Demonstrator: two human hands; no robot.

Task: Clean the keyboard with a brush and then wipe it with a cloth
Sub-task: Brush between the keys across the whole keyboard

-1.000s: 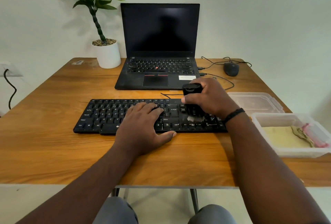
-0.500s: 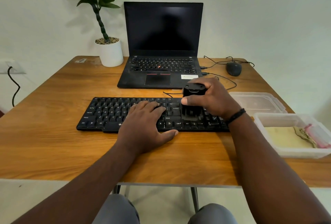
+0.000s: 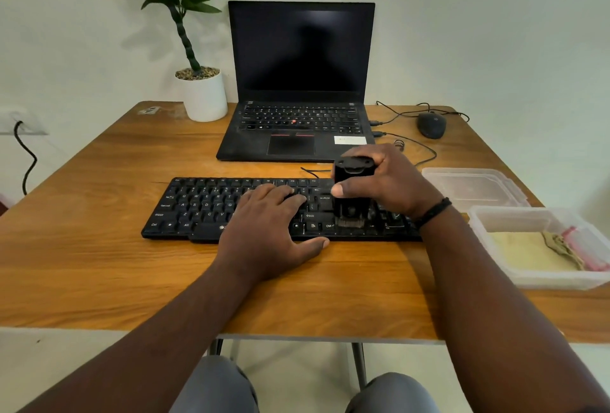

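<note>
A black keyboard [image 3: 211, 208] lies across the middle of the wooden table [image 3: 99, 264]. My left hand [image 3: 267, 234] rests flat on its middle keys, fingers straight, thumb along the front edge. My right hand [image 3: 389, 181] grips a black brush [image 3: 351, 191] upright, with its bristles down on the keys at the keyboard's right part. A yellowish cloth [image 3: 531, 251] lies in a clear plastic box [image 3: 495, 214] at the right edge.
An open black laptop [image 3: 297, 115] stands behind the keyboard, with a white plant pot [image 3: 204, 99] to its left and a black mouse [image 3: 431, 125] with cables to its right. A clear lid [image 3: 475, 186] lies beside the box.
The brush has shifted a little nearer along the right keys. My left hand stays put on the keyboard. The camera view has tilted slightly.
</note>
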